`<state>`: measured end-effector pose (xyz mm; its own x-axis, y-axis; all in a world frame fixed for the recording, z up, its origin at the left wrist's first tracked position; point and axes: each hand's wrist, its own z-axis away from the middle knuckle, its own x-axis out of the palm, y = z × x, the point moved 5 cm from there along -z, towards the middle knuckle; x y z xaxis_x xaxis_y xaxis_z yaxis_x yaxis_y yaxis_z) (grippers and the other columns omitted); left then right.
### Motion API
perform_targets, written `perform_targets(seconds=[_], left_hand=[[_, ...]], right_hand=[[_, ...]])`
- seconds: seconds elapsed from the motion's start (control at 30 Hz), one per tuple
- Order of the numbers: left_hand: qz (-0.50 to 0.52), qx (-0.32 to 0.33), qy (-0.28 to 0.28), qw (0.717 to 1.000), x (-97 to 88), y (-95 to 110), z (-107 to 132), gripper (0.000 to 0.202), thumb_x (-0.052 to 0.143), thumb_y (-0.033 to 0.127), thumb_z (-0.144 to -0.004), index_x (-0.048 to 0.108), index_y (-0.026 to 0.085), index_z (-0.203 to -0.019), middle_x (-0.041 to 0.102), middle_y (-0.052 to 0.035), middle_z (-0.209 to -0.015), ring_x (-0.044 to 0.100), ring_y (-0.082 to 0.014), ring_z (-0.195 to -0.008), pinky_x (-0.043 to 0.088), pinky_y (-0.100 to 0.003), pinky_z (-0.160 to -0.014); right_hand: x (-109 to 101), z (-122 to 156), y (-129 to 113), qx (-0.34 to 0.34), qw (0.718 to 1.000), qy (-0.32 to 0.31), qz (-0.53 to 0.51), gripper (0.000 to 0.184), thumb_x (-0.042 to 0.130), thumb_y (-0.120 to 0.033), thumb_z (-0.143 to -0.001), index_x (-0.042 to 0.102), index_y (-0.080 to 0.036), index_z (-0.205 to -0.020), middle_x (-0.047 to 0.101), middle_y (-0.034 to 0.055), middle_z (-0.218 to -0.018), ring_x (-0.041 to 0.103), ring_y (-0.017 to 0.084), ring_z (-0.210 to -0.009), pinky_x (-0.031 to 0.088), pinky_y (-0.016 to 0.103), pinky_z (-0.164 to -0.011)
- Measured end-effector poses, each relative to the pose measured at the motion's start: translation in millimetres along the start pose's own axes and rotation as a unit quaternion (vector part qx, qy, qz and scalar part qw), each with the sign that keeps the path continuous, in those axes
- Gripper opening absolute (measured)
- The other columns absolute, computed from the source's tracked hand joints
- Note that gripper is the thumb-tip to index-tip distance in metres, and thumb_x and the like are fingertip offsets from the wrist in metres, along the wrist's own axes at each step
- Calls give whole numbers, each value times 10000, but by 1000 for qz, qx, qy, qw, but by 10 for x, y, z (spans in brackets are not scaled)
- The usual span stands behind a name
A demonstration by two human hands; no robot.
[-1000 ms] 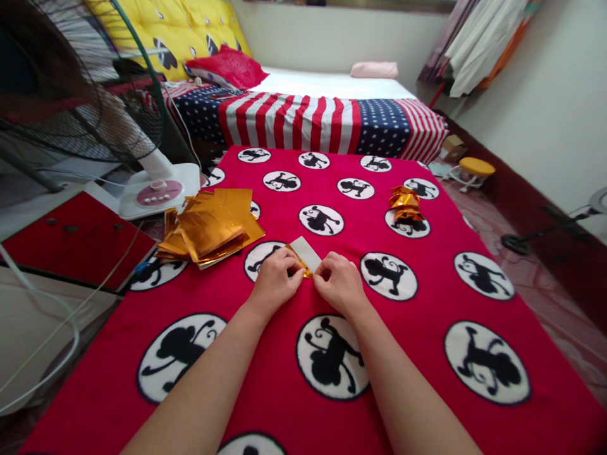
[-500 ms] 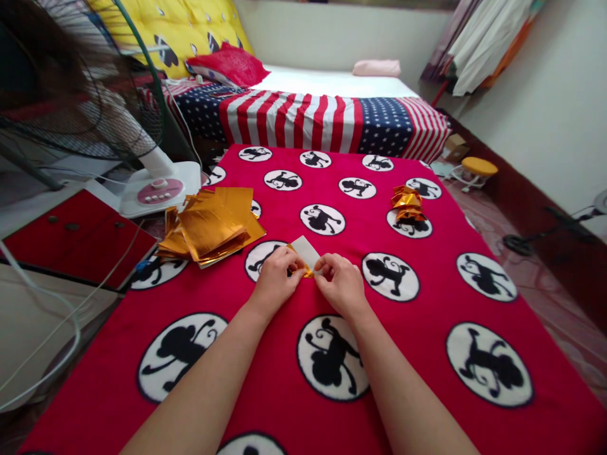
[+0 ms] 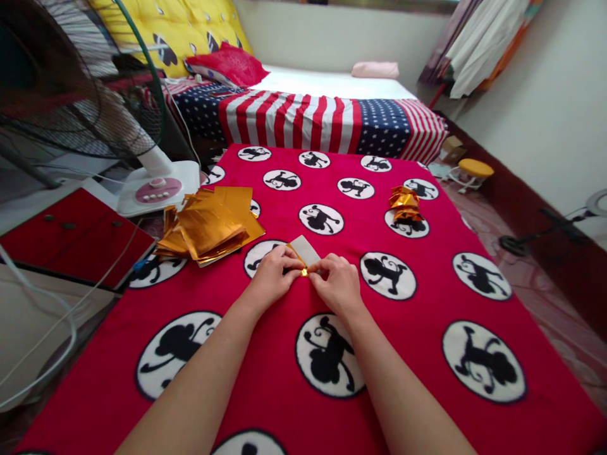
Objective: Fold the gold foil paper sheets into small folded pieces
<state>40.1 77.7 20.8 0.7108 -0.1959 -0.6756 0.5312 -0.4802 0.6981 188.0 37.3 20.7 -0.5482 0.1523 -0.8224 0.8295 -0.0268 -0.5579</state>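
A small sheet of gold foil paper (image 3: 305, 250) lies on the red cloth, its pale back facing up and its near corner folded over to show shiny gold. My left hand (image 3: 275, 273) pinches that fold from the left, thumb and fingertips together. From the right, my right hand (image 3: 336, 278) grips the same folded part between thumb and fingers. The fingertips of both hands nearly meet and hide some of the crease. To the left sits a loose stack of gold foil sheets (image 3: 211, 224). Several folded gold foil pieces (image 3: 405, 203) are bunched together at the right.
The red cloth (image 3: 398, 347) with monkey circles covers the table. A fan (image 3: 159, 180) stands at the left beside a red and white cabinet (image 3: 71, 227). Behind is a bed with a flag-patterned cover (image 3: 294, 120). A yellow stool (image 3: 475, 167) stands on the floor at right.
The fingertips have come closer together at the near corner, and a brighter gold fold shows between them. The view has shifted slightly; the stack and folded pieces stay in place.
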Motion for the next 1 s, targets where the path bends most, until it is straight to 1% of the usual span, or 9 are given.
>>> perform_targets(seconds=[0.2, 0.3, 0.37, 0.43, 0.63, 0.77, 0.83, 0.9, 1.0], left_hand=[[-8, 8, -3, 1000, 10, -8, -2, 248, 604, 54, -772, 778, 221, -826, 644, -52, -917, 618, -184, -886, 510, -322, -817], [-5, 7, 3, 1000, -5, -5, 0, 221, 615, 72, -768, 774, 220, -811, 651, -48, -906, 623, -181, -876, 514, -317, -809], [-2, 5, 9, 1000, -17, -5, -1, 194, 628, 81, -759, 764, 216, -787, 656, -44, -902, 625, -180, -870, 514, -317, -809], [3, 0, 14, 1000, -22, -13, -2, 167, 639, 72, -742, 740, 203, -757, 659, -41, -889, 626, -178, -860, 514, -318, -802], [32, -58, 34, 997, -19, -76, -4, 162, 677, 42, -681, 613, 168, -761, 618, -8, -772, 589, -141, -685, 513, -282, -673], [21, -32, 17, 999, -15, -41, -5, 156, 642, 17, -693, 612, 168, -718, 620, -22, -805, 591, -156, -765, 503, -286, -718], [19, -24, 12, 999, -17, -33, -5, 153, 630, 16, -702, 623, 169, -706, 624, -26, -817, 590, -158, -782, 498, -288, -729], [19, -25, 13, 999, -21, -35, -5, 156, 619, 12, -706, 633, 168, -710, 625, -30, -824, 588, -155, -776, 495, -287, -727], [15, -30, 14, 999, -20, -37, -8, 153, 616, 12, -709, 645, 162, -721, 622, -38, -833, 585, -156, -773, 490, -288, -723]], right_hand=[[-5, -3, 2, 9, 1000, -13, 10, 208, 623, -154, -770, 775, -281, -833, 673, 18, -813, 579, 189, -830, 354, 314, -740], [-5, -12, -40, 12, 999, -1, 39, 124, 637, -264, -808, 759, -260, -788, 686, 36, -834, 585, 198, -830, 355, 321, -732], [10, -35, -74, 15, 997, 5, 71, 182, 648, -378, -822, 737, -242, -740, 691, 54, -844, 591, 207, -829, 353, 325, -721], [34, -73, -101, 22, 995, 1, 100, 235, 651, -429, -820, 713, -230, -712, 698, 67, -843, 605, 215, -830, 352, 327, -715], [60, -189, -86, 71, 990, -33, 121, 226, 641, -450, -806, 681, -228, -822, 722, 60, -807, 660, 228, -801, 368, 326, -709], [32, -205, -59, 74, 990, -41, 115, 139, 580, -340, -826, 682, -245, -827, 733, 44, -806, 673, 221, -795, 365, 319, -692], [14, -198, -55, 76, 991, -45, 99, 136, 561, -323, -829, 679, -255, -829, 733, 30, -808, 673, 219, -795, 361, 316, -688], [5, -188, -63, 84, 992, -52, 77, 163, 573, -387, -828, 674, -259, -828, 731, 26, -812, 669, 222, -810, 363, 315, -694], [4, -170, -86, 94, 992, -51, 68, 297, 583, -533, -814, 660, -247, -824, 724, 42, -827, 659, 234, -837, 363, 321, -714]])
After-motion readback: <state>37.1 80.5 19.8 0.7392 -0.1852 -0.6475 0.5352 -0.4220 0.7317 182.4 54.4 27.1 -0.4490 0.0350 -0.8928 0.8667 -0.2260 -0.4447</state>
